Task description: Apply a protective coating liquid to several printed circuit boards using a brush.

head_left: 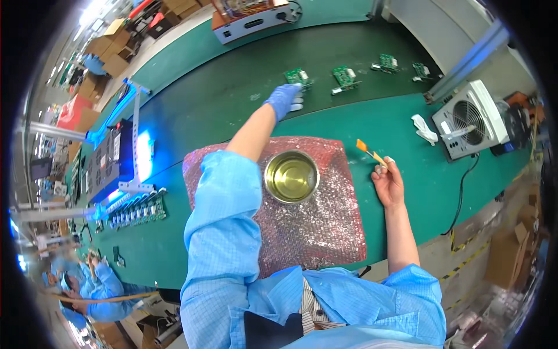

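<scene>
My left hand (283,100), in a blue-violet glove with pale fingertips, reaches out over the dark green belt-like strip. Its fingers are stretched and apart, right beside a green circuit board (296,76); whether they touch it I cannot tell. My bare right hand (388,182) is closed round the handle of a small brush (372,153) with orange bristles, held above the green mat. Between my arms a round metal bowl (292,177) with clear yellowish liquid rests on a pinkish bubble-wrap sheet (314,232).
More circuit boards (344,76) lie to the right along the dark strip (232,81). A white fan unit (472,122) and a white glove (425,129) are at the right. At the left stand a blue-lit machine (113,157) and a row of boards (138,212). Co-workers (96,288) sit at lower left.
</scene>
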Motion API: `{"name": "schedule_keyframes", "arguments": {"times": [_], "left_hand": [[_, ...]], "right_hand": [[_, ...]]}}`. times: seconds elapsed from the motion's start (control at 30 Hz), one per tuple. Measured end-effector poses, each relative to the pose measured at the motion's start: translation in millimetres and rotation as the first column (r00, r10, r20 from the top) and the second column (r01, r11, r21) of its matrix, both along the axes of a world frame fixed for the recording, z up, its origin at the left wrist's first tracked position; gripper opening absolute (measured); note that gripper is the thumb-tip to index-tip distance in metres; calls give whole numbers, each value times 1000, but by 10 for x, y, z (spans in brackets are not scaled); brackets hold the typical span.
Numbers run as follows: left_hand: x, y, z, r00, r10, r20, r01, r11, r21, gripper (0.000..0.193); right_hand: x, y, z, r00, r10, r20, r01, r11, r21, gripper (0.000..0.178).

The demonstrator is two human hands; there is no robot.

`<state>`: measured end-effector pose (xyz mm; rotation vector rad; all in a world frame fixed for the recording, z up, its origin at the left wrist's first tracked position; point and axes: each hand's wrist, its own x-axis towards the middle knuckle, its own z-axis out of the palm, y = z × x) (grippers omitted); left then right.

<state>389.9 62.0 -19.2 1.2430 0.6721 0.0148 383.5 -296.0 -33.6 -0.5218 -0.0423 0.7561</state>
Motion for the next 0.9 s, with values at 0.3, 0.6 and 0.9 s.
{"name": "schedule_keyframes", "arguments": {"times": [0.3, 0.6, 0.9], "left_hand": [[-1138, 461, 361, 815, 381, -437, 378, 222, 899, 41], [-1918, 1185, -111, 813, 417, -406, 134, 545, 828, 42], [-1900, 1199, -152, 750, 483, -451, 157, 533, 831, 56]], "right_hand": [[-2, -143, -60, 998, -59, 15, 59, 998, 2, 18], [-226, 148, 327, 996, 8, 91, 11, 980, -201, 20], [-629, 549, 769, 841, 261, 474, 89, 797, -597, 17]]}}
